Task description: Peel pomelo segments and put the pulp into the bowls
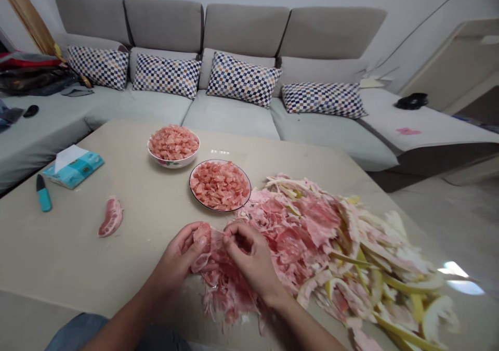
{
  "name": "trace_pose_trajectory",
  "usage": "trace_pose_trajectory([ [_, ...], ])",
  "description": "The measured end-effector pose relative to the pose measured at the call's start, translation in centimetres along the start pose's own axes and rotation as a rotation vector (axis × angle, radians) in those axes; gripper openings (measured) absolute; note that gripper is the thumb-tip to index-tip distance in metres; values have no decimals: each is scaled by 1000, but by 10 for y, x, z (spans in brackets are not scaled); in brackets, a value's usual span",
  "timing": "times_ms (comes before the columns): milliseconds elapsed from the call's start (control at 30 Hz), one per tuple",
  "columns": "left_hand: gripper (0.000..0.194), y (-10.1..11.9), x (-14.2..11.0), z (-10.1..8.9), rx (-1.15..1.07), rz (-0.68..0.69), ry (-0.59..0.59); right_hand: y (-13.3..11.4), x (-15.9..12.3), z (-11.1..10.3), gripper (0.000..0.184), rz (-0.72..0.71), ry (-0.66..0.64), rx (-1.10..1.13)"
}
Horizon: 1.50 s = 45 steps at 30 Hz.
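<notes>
My left hand (181,253) is closed around a pink pomelo segment (202,235), just above the near side of the table. Close beside it, my right hand (249,255) pinches the thin pale membrane (217,234) at the segment's right edge. Under both hands and to their right spreads a heap of pink membranes and pith (288,226). Beyond the hands, a dark-rimmed plate (191,187) carries peeled pomelo pulp (220,184). A whole segment (111,217) still in its membrane lies alone to the left.
A white bowl (175,163) heaped with pulp stands behind the plate. Toward the left edge are a blue tissue pack (74,168) and a knife with a teal handle (44,197). Thick yellow-green rinds (397,283) cover the table's right side. A grey sofa (230,114) runs behind.
</notes>
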<state>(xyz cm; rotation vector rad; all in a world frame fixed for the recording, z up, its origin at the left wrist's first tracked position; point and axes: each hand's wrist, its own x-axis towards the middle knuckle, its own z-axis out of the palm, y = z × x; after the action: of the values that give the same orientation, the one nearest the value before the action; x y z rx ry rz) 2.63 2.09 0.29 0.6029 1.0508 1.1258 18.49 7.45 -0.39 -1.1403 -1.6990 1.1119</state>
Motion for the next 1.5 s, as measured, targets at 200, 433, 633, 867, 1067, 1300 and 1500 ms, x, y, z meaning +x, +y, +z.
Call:
trace_pose_trajectory([
  [200, 43, 0, -1, 0, -38, -19, 14, 3, 1, -2, 11, 49, -2, 42],
  [433, 43, 1, -2, 0, -35, 6, 26, 1, 4, -5, 12, 95, -21, 125],
  [633, 46, 1, -4, -1, -31, 15, 24, 3, 4, -7, 13, 37, 3, 61],
  [867, 48, 4, -4, -1, -36, -16, -40, 3, 5, -9, 9, -236, 105, -172],
  [1067, 48, 6, -3, -1, -82, -67, -16, 1, 10, -13, 13, -105, -21, -70],
  [1300, 49, 0, -1, -1, -10, -40, 26, -5, 2, -1, 20, 41, -70, 25],
  [1500, 41, 1, 3, -4, 45, 66, 65, -4, -4, 3, 22, 14, -66, 31],
])
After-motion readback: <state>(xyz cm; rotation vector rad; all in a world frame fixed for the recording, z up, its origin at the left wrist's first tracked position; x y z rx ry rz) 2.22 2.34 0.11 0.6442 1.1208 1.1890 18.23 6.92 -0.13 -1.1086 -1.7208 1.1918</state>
